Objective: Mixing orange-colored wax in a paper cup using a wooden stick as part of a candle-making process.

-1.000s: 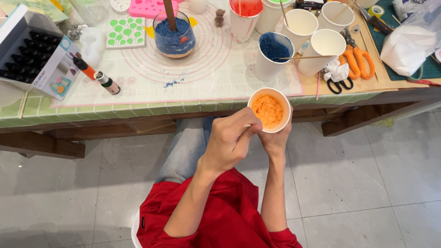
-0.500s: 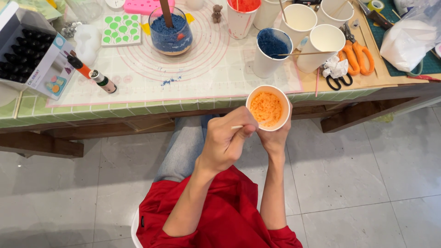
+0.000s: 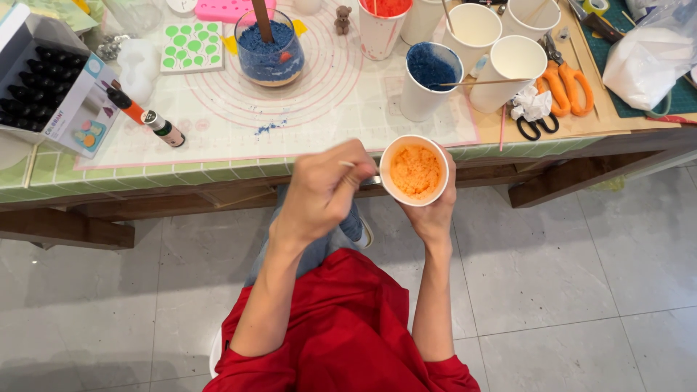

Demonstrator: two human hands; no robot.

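My right hand (image 3: 433,216) grips a white paper cup (image 3: 392,190) from below and holds it just in front of the table edge. The cup holds orange grainy material (image 3: 415,171). Just left of the cup, my left hand (image 3: 325,192) is closed around a thin stick-like tool (image 3: 348,164); only the tool's pale tip shows above the fingers. The tool's other end is hidden, and it is outside the cup.
The green-tiled table (image 3: 145,174) carries a glass jar of blue grains (image 3: 269,52), a paper cup of blue grains (image 3: 430,78), empty paper cups (image 3: 512,69), orange scissors (image 3: 570,83), a box of black-capped bottles (image 3: 43,87) and two small dye bottles (image 3: 145,116). Grey floor tiles lie below.
My left hand has drawn back to the left and slightly up, away from the cup's rim, taking the tool along. The cup has shifted a little to the left.
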